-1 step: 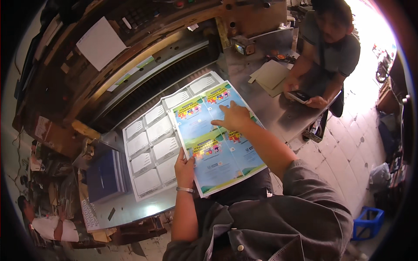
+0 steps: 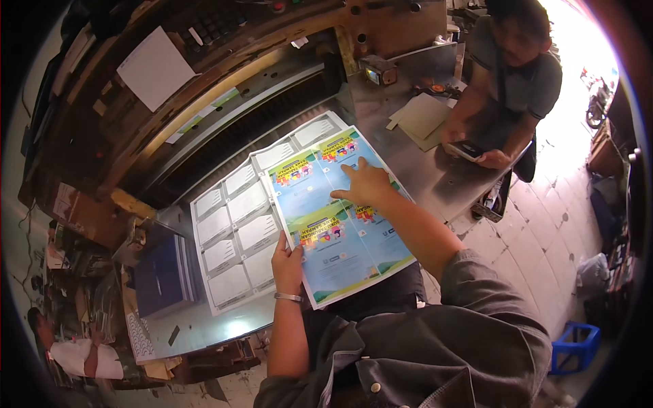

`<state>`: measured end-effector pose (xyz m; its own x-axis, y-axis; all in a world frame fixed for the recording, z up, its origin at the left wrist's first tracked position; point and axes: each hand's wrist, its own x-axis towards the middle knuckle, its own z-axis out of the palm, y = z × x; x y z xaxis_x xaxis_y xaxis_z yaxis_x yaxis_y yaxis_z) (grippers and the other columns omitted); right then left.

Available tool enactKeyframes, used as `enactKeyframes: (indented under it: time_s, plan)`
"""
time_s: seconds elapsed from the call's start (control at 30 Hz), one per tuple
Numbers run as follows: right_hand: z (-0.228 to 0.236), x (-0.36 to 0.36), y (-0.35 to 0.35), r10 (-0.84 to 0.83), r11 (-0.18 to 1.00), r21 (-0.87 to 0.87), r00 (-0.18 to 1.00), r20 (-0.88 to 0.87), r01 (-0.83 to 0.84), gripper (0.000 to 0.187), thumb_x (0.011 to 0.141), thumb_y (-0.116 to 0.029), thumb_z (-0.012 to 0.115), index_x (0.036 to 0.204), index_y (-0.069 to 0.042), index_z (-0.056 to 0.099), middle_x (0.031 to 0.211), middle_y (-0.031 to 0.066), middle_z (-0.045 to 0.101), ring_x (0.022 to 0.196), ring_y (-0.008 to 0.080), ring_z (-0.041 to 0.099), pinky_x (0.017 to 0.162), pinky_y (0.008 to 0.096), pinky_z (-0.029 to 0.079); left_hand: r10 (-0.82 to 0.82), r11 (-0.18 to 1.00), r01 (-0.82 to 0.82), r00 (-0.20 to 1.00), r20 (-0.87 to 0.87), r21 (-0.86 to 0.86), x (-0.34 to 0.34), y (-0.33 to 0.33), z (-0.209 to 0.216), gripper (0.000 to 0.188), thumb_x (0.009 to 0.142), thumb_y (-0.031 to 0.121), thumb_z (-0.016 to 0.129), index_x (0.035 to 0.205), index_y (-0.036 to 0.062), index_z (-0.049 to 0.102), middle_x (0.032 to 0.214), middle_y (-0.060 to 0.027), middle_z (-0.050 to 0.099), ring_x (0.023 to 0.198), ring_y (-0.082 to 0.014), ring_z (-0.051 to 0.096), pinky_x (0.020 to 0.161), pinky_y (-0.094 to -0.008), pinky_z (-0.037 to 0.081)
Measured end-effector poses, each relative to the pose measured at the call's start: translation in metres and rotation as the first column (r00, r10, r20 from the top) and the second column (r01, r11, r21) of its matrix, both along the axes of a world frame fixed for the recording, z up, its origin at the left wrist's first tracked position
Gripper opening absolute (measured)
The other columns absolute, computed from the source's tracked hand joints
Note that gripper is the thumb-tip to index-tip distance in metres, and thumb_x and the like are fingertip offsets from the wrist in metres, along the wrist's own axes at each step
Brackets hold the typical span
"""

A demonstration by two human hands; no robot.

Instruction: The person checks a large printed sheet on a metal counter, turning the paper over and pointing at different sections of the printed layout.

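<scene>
My left hand (image 2: 288, 265) pinches the left edge of a blue and green printed sheet (image 2: 326, 273), which may be a stack. Its thumb lies on top and the other fingers are partly hidden behind the edge. My right hand (image 2: 369, 187) rests on the upper part of the same sheet with its fingers spread. Colourful artwork repeats in panels across the paper, and its near end hangs over the metal table's front edge. Underneath, grey and white sheets (image 2: 246, 237) printed with a grid of boxes lie on the table, partly covered.
A cutting machine (image 2: 231, 115) with a dark slot stands behind the metal table (image 2: 449, 182). Dark blue books (image 2: 162, 277) are stacked at left, tan boards (image 2: 423, 119) lie at right. A person (image 2: 515, 81) holding a phone sits at the far right. Another person (image 2: 85, 356) is lower left.
</scene>
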<state>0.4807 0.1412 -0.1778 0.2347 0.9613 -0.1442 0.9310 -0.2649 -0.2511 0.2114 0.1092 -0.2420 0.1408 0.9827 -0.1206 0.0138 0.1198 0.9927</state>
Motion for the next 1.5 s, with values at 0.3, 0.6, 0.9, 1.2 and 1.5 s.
enactKeyframes:
  time_s: [0.3,0.6,0.9,1.2,1.5]
  plan:
    - [0.009,-0.014,0.017,0.069,0.998,-0.019,0.997,0.036,-0.068,0.097,0.077,-0.079,0.062,0.148,-0.014,0.046,0.142,0.0255,0.048,0.114,0.0356,0.065,0.090,0.0439,0.055,-0.027,1.000,0.028,0.999,-0.042,0.013,-0.002,-0.001,-0.003,0.070,0.095,0.000,0.055,0.157,-0.0006,0.023,0.108,-0.0138,0.070,0.084,-0.0101,0.066,0.071,-0.0232,0.053]
    - [0.000,-0.101,0.015,0.391,0.920,0.028,0.920,-0.030,-0.390,0.090,0.081,-0.074,0.062,0.148,-0.017,0.046,0.135,0.0247,0.051,0.110,0.0389,0.066,0.087,0.0456,0.056,-0.030,0.999,0.031,0.999,-0.041,0.029,-0.008,0.002,-0.010,0.070,0.094,0.002,0.059,0.156,-0.0030,0.026,0.100,-0.0071,0.071,0.076,-0.0046,0.061,0.065,-0.0208,0.049]
    - [-0.010,-0.021,-0.020,0.223,0.876,0.480,0.922,-0.316,-0.047,0.075,0.081,-0.055,0.073,0.143,-0.017,0.053,0.131,0.0182,0.056,0.112,0.0342,0.064,0.094,0.0444,0.052,0.005,1.000,-0.006,0.996,-0.094,-0.013,-0.003,-0.007,0.007,0.071,0.095,0.001,0.058,0.157,-0.0024,0.023,0.100,-0.0069,0.071,0.077,-0.0047,0.060,0.067,-0.0207,0.049]
    - [-0.037,0.087,-0.117,-0.052,0.815,0.428,0.784,-0.618,0.391,0.041,0.083,-0.017,0.078,0.120,-0.004,0.068,0.078,0.0037,0.060,0.069,0.0123,0.057,0.063,0.0278,0.047,-0.020,1.000,0.019,0.988,0.152,0.010,-0.003,-0.009,0.007,0.070,0.096,-0.001,0.054,0.157,-0.0028,0.020,0.109,-0.0154,0.070,0.088,-0.0105,0.066,0.075,-0.0242,0.052]
    - [-0.063,0.096,-0.112,0.097,0.732,0.535,0.713,-0.695,0.422,0.034,0.082,-0.016,0.079,0.113,-0.004,0.071,0.069,0.0005,0.058,0.062,0.0078,0.052,0.060,0.0255,0.044,-0.040,0.999,0.039,0.982,0.182,0.013,-0.005,-0.011,0.003,0.071,0.097,0.000,0.053,0.159,-0.0006,0.017,0.114,-0.0168,0.069,0.093,-0.0129,0.066,0.078,-0.0255,0.052]
